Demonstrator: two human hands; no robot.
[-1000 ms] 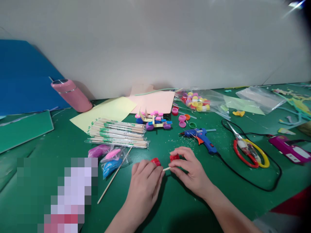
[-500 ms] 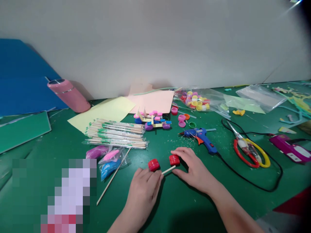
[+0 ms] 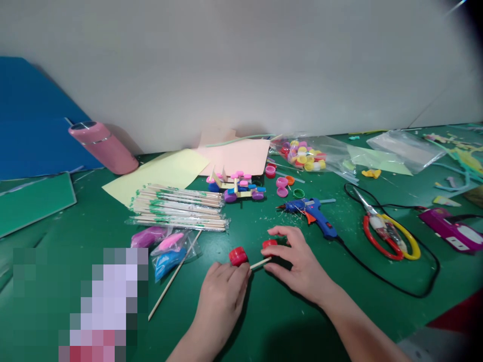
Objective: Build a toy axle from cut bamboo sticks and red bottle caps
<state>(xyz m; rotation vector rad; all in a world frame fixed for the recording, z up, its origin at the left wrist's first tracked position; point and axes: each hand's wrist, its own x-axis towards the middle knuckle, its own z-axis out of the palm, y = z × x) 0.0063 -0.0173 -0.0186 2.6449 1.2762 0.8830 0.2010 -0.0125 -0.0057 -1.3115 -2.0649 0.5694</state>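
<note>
My left hand (image 3: 224,291) is closed round a short wooden stick (image 3: 259,263), which sticks out to the right past the fingertips. Just beyond the left knuckles sits a red bottle-cap wheel (image 3: 238,256). My right hand (image 3: 294,259) is open, its thumb and a finger apart on either side of the stick's free end, the forefinger raised. A second red bottle-cap wheel (image 3: 269,244) lies behind those fingers, partly hidden by them. A longer wooden stick (image 3: 174,277) rests on the table to the left.
Bagged sticks (image 3: 177,207), clay packets (image 3: 169,259) and small model cars (image 3: 243,191) lie ahead. A glue gun (image 3: 313,213), scissors (image 3: 381,229) and a black cord (image 3: 377,279) are on the right. A pink bottle (image 3: 105,146) leans at back left. Loose caps (image 3: 282,192) lie behind.
My right hand has shifted slightly left, its forefinger lifting off the right red wheel and its thumb and another finger coming to the stick's end. The left hand keeps its hold.
</note>
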